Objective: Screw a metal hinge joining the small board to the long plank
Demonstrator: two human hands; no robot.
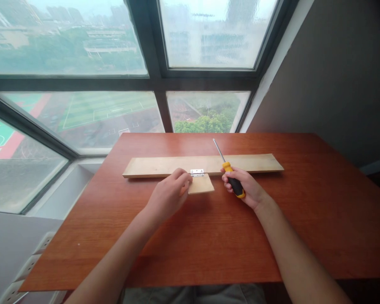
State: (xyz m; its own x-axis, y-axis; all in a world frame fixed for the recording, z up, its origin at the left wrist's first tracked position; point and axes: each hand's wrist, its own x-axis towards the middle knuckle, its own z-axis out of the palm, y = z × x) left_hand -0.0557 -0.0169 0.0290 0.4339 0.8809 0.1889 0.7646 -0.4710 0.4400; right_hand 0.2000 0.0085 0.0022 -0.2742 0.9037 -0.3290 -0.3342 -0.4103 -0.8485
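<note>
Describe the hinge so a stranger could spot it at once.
On the red-brown table, a long pale board lies crosswise. About midway along its near edge, by the left hand, a small wooden piece meets it. The hinge spans that seam: a little silvery, dotted plate, unlike the plain wood around it.

Two forearms are seen, left forearm (pixel 123 249) and right forearm (pixel 293 242); both are bare, slim, smooth in outline and narrowed toward the wrists. Upper arms are cut off by the frame edge. Each forearm is ended by an ungloved human hand, tagged left grip (pixel 167 192) and right grip (pixel 249 185). Knuckles are rounded; nails are too small to be made out. At bottom edge, a strip of trousers (pixel 164 296) is shown: muted grey-green, softly creased, split near the middle by a darker line.
</note>
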